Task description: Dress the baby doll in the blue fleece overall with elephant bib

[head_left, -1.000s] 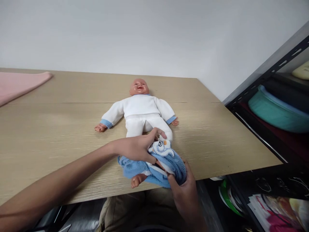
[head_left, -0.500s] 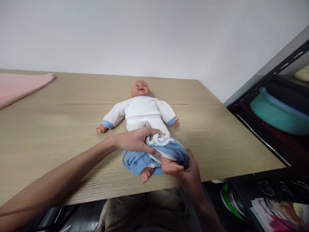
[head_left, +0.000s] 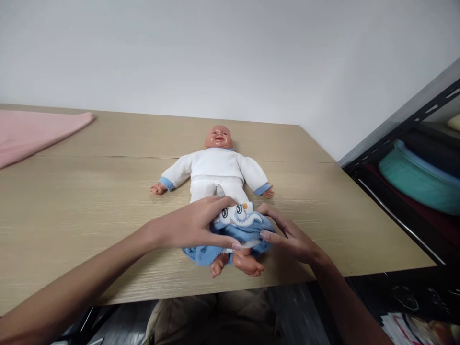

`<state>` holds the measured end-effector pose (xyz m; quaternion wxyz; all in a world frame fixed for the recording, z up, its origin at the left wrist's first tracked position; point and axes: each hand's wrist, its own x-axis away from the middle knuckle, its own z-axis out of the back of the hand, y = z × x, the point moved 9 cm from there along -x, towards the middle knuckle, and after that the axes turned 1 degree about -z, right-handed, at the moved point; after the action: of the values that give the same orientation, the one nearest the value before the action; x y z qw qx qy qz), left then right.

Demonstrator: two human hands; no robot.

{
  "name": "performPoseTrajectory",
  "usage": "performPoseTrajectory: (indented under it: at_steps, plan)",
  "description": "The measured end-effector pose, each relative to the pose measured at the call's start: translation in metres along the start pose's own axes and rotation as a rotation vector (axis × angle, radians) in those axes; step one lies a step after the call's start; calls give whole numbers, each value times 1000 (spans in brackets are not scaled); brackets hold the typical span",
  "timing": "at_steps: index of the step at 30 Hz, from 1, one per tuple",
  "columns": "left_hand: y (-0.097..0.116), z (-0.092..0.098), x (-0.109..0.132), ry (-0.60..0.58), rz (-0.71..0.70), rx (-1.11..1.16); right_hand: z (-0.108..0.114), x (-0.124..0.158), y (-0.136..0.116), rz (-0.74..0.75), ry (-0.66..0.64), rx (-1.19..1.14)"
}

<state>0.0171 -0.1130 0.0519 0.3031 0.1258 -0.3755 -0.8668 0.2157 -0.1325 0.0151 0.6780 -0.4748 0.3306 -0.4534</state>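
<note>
A baby doll [head_left: 217,163] lies on its back on the wooden table [head_left: 108,191], head toward the wall. It wears a white top with blue cuffs and white trousers. Around its lower legs is a bunched blue terry garment [head_left: 246,232] with embroidered eyes on a white patch. My left hand [head_left: 196,223] reaches across the legs, thumb and fingers closed on the garment's front. At its right side, my right hand [head_left: 289,237] pinches the cloth between thumb and fingers. Both bare doll feet [head_left: 246,262] stick out below the blue cloth, toward the near edge.
A pink cloth [head_left: 39,132] lies at the table's far left. To the right stands a black metal shelf [head_left: 381,201] holding a teal basin [head_left: 420,177]. Papers [head_left: 404,328] are stacked low at the right. Behind the table rises a pale wall.
My right hand has moved up from beneath the doll's foot to the garment's right side. The raised foot has come down beside the other. My left hand keeps its grip.
</note>
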Motion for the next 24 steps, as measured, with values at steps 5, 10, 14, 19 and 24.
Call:
performPoseTrajectory:
  at_steps: [5,10,14,19,24]
  plan:
    - [-19,21,44,196,170,-118,-2,-26,-13,76,-46,69]
    - [-49,9,65,100,221,82,-1,-56,5,24,-50,-114]
    - [-56,9,70,217,163,155,-2,-70,10,96,-75,-30]
    - [-69,11,70,480,157,125,3,-76,7,251,73,66]
    - [-111,10,54,621,298,192,1,-88,17,205,155,140]
